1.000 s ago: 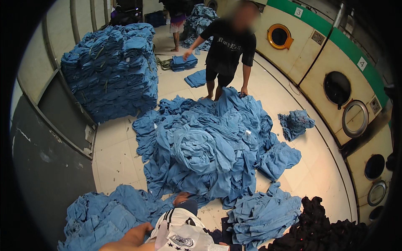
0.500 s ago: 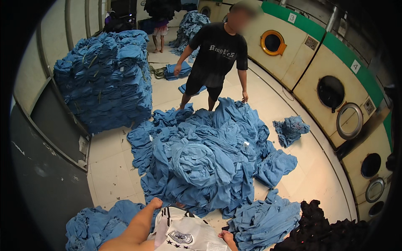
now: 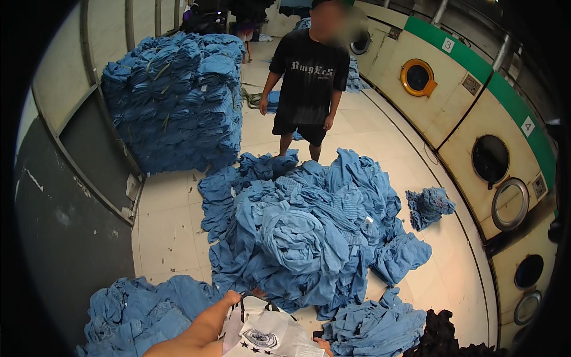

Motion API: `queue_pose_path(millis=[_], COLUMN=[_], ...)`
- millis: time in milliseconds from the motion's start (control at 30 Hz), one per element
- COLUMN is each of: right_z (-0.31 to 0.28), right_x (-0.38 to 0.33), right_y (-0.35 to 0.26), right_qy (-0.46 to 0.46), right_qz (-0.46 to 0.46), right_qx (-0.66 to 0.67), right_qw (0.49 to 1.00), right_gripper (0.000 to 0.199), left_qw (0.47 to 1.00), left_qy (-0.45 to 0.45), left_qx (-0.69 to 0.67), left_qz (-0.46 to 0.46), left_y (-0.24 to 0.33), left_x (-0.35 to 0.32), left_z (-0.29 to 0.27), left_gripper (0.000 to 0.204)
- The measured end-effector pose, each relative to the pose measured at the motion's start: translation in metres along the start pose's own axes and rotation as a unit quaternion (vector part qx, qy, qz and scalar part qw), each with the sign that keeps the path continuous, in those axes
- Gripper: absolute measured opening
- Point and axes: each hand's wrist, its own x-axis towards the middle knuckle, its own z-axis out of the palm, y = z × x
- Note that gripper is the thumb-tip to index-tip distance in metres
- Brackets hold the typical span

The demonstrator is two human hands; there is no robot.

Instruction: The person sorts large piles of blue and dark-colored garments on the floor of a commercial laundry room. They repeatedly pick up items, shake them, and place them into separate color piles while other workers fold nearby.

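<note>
My left hand [image 3: 233, 297] is closed beside the upper edge of a white cloth garment [image 3: 262, 318] with black trim and an emblem, lying over my front. Whether it grips anything is hidden. My right hand [image 3: 323, 345] shows only in part at the garment's right edge, with a small dark patch at its fingers. Just beyond the garment lies a large heap of blue clothes [image 3: 297, 238], apparently shirts. A smaller blue pile [image 3: 375, 327] lies close to my right hand, and another blue pile [image 3: 143, 315] lies left of my left forearm.
A co-worker in black [image 3: 309, 83] stands behind the heap. A tall stack of folded blue clothes [image 3: 172, 107] stands at the left wall. Large machines with round doors [image 3: 491, 160] line the right. Black clothes [image 3: 440, 336] lie at lower right, a small blue bundle [image 3: 429, 208] farther off.
The co-worker has straightened, the hand that was at the heap now hanging by the side. My view has shifted left and tilted slightly. My hands stay by the white garment.
</note>
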Motion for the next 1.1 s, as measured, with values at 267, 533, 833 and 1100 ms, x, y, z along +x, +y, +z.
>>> queue_pose_path(millis=[267,533,833,1100], right_z=[-0.004,0.011,-0.007,-0.006], right_x=[-0.061,-0.092,0.005,0.016], right_y=[-0.064,-0.087,0.022,0.037], right_qy=[-0.029,-0.019,-0.013,0.021], right_qz=[-0.004,0.009,0.004,0.010], right_qx=[-0.032,0.026,0.060,0.077], right_qw=[0.999,0.999,0.998,0.997], right_gripper=[0.011,0.015,0.009,0.012], left_qw=[0.999,0.998,0.995,0.992], left_qy=[0.000,-0.017,-0.039,-0.033], left_qx=[0.046,0.059,0.096,0.117], left_qz=[-0.027,-0.016,-0.003,0.020], left_y=[-0.024,-0.031,-0.022,0.007], left_x=[-0.010,-0.018,-0.011,0.001], left_z=[-0.015,-0.005,-0.011,-0.019], left_gripper=[0.035,0.039,0.041,0.040])
